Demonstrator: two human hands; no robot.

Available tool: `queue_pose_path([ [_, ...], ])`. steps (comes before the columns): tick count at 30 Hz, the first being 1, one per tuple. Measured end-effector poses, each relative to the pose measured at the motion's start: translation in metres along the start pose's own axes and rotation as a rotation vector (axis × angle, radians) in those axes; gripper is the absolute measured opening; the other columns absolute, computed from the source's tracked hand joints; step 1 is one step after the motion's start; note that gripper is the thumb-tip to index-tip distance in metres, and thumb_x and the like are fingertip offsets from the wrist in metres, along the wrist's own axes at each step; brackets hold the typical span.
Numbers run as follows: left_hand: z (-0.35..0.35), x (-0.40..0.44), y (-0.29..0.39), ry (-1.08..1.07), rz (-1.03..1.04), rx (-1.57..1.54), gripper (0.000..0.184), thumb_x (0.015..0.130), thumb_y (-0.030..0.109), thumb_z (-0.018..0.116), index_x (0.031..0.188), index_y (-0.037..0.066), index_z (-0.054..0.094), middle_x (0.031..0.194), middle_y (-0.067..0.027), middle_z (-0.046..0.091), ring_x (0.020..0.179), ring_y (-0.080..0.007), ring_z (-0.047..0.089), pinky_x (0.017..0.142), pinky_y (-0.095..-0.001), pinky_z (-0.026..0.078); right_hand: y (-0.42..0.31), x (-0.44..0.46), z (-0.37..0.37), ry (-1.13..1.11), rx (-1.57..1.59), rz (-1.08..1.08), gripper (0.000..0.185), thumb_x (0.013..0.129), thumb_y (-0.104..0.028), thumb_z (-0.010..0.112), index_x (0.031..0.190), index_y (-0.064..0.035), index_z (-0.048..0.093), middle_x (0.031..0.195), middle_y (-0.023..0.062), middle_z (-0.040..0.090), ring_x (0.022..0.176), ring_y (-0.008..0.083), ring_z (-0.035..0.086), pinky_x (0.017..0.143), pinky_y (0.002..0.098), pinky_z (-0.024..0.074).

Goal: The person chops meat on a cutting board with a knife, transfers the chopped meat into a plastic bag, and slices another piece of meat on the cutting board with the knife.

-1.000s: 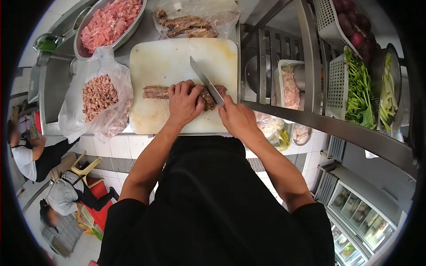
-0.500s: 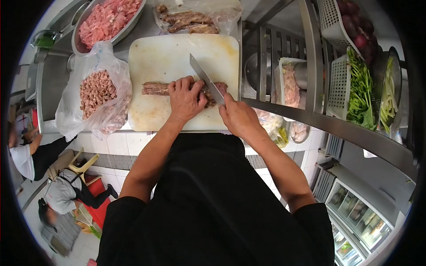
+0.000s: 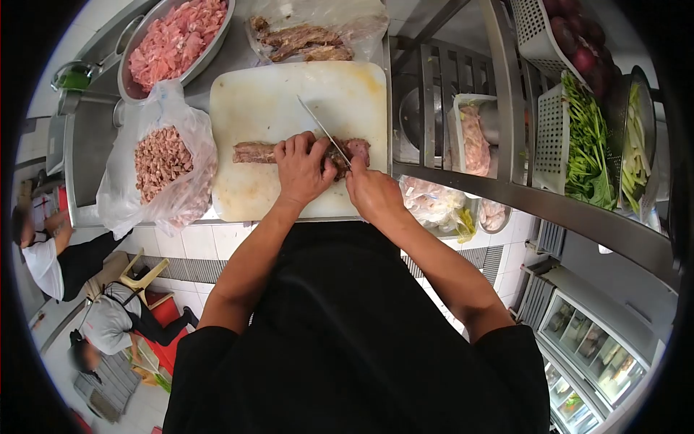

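A long strip of browned meat lies across the white cutting board. My left hand presses down on its middle, fingers bent over it and holding it to the board. In my right hand is a knife, its handle hidden in the closed fingers. The blade slants up and to the left, crossing the meat just right of my left fingertips, its edge turned nearly straight down. To the right of the blade shows the meat's reddish end.
Left of the board sits a plastic bag of diced meat; behind it, a metal bowl of raw sliced meat. Another bag with browned meat strips lies behind the board. A metal rack with baskets stands right. Two people are far left.
The knife has tipped more upright and its handle has come left and slightly down, with my right hand closer to my left. My left hand still holds the meat.
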State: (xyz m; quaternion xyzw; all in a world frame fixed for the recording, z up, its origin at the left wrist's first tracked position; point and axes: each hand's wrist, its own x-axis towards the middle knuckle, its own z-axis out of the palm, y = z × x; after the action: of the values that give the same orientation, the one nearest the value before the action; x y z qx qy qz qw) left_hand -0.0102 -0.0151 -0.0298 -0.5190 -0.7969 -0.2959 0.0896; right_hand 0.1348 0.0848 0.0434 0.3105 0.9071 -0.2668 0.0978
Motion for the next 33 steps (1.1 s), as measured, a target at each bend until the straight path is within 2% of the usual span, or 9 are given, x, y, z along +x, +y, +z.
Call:
queue_pose_path([
  [4,0.000,-0.001,-0.002,-0.001,0.008,-0.006,0.040,0.074,0.025,0.067,0.113,0.016,0.066,0.108,-0.0087,0.058,0.103,-0.0300,0.054,0.093,-0.0489,0.037,-0.002,-0.005,-0.027,0.031,0.050,-0.037,0.026,0.103,-0.024,0.053,0.110,0.0008,0.053,0.077,0.0261,0.071,0.078,0.0465,0.072,0.071,0.0572,0.0573],
  [9,0.000,-0.001,-0.001,0.013,0.002,-0.024,0.041,0.074,0.024,0.067,0.114,0.015,0.064,0.108,-0.0088,0.058,0.103,-0.0298,0.055,0.093,-0.0486,0.036,-0.006,-0.063,-0.085,-0.154,0.025,-0.002,0.025,0.103,-0.022,0.054,0.110,0.0018,0.053,0.075,0.0266,0.070,0.075,0.0479,0.070,0.073,0.0578,0.0554],
  [12,0.000,-0.001,-0.001,0.020,-0.002,-0.021,0.041,0.074,0.024,0.067,0.114,0.014,0.064,0.109,-0.0089,0.059,0.103,-0.0298,0.055,0.094,-0.0487,0.036,0.001,-0.075,-0.080,-0.152,0.034,0.007,0.027,0.102,-0.021,0.054,0.116,0.0015,0.051,0.075,0.0275,0.069,0.073,0.0490,0.068,0.069,0.0612,0.0508],
  [15,0.002,0.000,0.000,0.003,-0.018,-0.011,0.041,0.074,0.024,0.067,0.114,0.014,0.064,0.109,-0.0090,0.059,0.104,-0.0300,0.055,0.094,-0.0489,0.036,-0.001,-0.031,-0.037,-0.066,0.038,-0.015,0.023,0.100,-0.018,0.055,0.111,0.0019,0.052,0.078,0.0275,0.070,0.077,0.0485,0.070,0.074,0.0583,0.0552],
  [19,0.002,-0.003,0.000,0.004,-0.014,0.001,0.041,0.075,0.024,0.067,0.114,0.014,0.064,0.109,-0.0090,0.059,0.104,-0.0303,0.055,0.094,-0.0490,0.036,-0.008,-0.004,-0.027,0.006,0.046,-0.063,0.023,0.100,-0.017,0.051,0.112,0.0025,0.051,0.081,0.0291,0.070,0.079,0.0493,0.070,0.076,0.0589,0.0552],
  [21,0.003,-0.002,-0.002,-0.004,-0.014,-0.019,0.040,0.075,0.025,0.067,0.113,0.014,0.064,0.109,-0.0092,0.059,0.105,-0.0307,0.055,0.094,-0.0491,0.036,-0.001,-0.024,-0.047,-0.148,0.030,-0.005,0.022,0.101,-0.016,0.047,0.112,0.0029,0.051,0.081,0.0301,0.070,0.080,0.0499,0.071,0.075,0.0596,0.0556],
  [25,0.001,-0.001,-0.002,0.012,-0.013,-0.009,0.040,0.075,0.025,0.067,0.113,0.014,0.064,0.109,-0.0094,0.058,0.104,-0.0307,0.054,0.094,-0.0490,0.036,0.008,-0.065,-0.051,-0.222,0.036,0.032,0.021,0.101,-0.014,0.044,0.111,0.0029,0.051,0.080,0.0294,0.070,0.079,0.0497,0.071,0.073,0.0598,0.0560],
  [27,0.002,-0.001,-0.001,-0.010,-0.016,-0.010,0.040,0.076,0.026,0.066,0.114,0.014,0.064,0.110,-0.0094,0.058,0.104,-0.0306,0.054,0.094,-0.0489,0.036,0.019,-0.048,-0.010,-0.119,0.028,0.036,0.020,0.101,-0.016,0.048,0.109,0.0022,0.052,0.078,0.0286,0.070,0.078,0.0490,0.072,0.072,0.0597,0.0563],
  [33,0.000,-0.002,-0.003,-0.013,-0.007,-0.042,0.039,0.077,0.027,0.065,0.113,0.014,0.064,0.110,-0.0091,0.058,0.105,-0.0307,0.054,0.095,-0.0492,0.036,-0.003,0.003,-0.008,-0.008,0.054,0.012,0.026,0.101,-0.023,0.055,0.105,0.0021,0.054,0.078,0.0285,0.070,0.079,0.0477,0.072,0.073,0.0589,0.0573],
])
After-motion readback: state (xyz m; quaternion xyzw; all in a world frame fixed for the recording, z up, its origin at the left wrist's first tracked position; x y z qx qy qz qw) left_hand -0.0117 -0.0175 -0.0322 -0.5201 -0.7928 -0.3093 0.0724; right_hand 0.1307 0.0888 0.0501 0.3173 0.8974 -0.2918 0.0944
